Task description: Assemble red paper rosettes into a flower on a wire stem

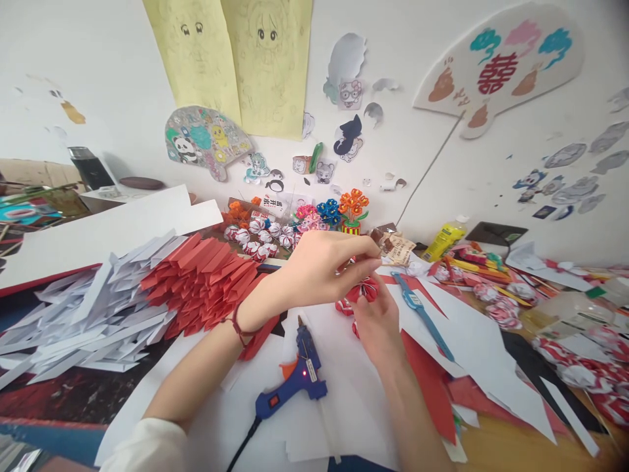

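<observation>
Above the white paper sheets [361, 387], my right hand [378, 321] is closed on a red and white folded paper flower [365, 292]. My left hand [319, 269] reaches across just above it, thumb and fingertips pinched together over the flower. What the left fingers hold, if anything, is hidden. A blue hot glue gun [307, 373] lies on the sheets below my left wrist, nozzle pointing away, its red light lit. Piles of red folded paper strips [206, 282] and white folded paper strips [93, 314] spread to the left.
A blue wristwatch [425, 318] lies on paper at right. Red and white paper balls [260, 236] sit at the back beside small bead flowers [354, 206]. A yellow bottle [446, 237] leans near the wall. More red and white paper pieces [594, 373] crowd the far right.
</observation>
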Tool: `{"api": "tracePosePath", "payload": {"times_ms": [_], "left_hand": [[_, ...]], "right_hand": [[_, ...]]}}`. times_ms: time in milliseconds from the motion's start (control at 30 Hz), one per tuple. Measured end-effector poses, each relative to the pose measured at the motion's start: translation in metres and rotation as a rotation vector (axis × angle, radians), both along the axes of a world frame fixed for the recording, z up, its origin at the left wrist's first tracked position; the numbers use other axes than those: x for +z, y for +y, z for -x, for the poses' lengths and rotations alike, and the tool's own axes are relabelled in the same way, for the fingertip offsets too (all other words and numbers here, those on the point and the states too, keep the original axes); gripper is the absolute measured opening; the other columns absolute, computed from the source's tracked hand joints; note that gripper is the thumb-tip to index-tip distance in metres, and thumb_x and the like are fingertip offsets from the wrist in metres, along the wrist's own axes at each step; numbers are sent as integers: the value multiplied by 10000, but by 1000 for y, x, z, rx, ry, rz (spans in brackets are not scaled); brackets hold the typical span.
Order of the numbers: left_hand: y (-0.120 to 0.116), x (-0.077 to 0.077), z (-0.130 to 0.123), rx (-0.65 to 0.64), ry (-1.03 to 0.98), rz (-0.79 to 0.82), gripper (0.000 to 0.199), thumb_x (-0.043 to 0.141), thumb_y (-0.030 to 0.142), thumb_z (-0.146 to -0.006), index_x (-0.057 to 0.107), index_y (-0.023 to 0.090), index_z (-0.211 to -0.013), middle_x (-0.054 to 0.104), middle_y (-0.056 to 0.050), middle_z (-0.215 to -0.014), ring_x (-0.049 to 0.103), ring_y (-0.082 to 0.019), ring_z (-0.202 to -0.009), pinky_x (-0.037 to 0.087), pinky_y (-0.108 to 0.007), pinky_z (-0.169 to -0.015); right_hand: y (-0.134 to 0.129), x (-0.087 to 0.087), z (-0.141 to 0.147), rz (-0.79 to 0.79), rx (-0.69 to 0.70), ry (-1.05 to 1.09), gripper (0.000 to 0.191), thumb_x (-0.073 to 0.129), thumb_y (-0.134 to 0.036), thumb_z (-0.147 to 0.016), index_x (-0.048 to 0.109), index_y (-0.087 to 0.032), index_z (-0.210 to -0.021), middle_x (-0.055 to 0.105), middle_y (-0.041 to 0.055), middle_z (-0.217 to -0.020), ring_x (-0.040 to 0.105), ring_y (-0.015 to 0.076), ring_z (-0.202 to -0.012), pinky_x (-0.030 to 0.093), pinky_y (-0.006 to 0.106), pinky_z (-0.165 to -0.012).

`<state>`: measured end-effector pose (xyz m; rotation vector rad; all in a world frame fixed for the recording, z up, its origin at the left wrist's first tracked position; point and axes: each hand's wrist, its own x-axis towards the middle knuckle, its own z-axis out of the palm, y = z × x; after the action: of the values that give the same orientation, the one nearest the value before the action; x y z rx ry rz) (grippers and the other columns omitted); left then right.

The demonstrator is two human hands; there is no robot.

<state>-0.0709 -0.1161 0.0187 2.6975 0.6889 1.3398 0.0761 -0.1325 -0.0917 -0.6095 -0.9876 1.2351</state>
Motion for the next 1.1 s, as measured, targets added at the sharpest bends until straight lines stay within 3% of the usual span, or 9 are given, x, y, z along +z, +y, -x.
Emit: {"api": "tracePosePath", "payload": {"times_ms": [200,433,700,1100], "left_hand": [[7,-2,0,-26,-51,39,180,526,255,-944,625,156,-830,615,19,-653,519,-83,-580,374,-202,-571],[8,-3,-2,-20,-47,44,169,514,225,-930,619,159,-816,610,27,-639,507,-73,-564,379,-192,-547],[9,-5,-3,3,-32,92,173,525,233,-925,624,152,-807,609,25,-626,498,-74,-552,366,-195,-556],[10,-6,-4,8,-20,112,167,528,231,-921,630,159,-810,612,27,-623,505,-76,-554,372,-200,-568]], "right_hand": [[1,-3,2,1,-63,-14,622,865,-451,-625,624,-249,-1161,694,95,-1072,670,264,-923,531,446,-842],[1,0,3,-13,-134,-66,543,864,-395,-623,652,-246,-1101,688,67,-1090,626,264,-1058,478,446,-941],[0,-1,3,0,-117,-62,516,852,-322,-665,671,-225,-1138,686,82,-1133,621,273,-1101,437,493,-1018],[0,-4,3,20,-138,-65,528,850,-340,-653,662,-218,-1130,664,93,-1173,633,283,-1059,553,451,-859]]}}
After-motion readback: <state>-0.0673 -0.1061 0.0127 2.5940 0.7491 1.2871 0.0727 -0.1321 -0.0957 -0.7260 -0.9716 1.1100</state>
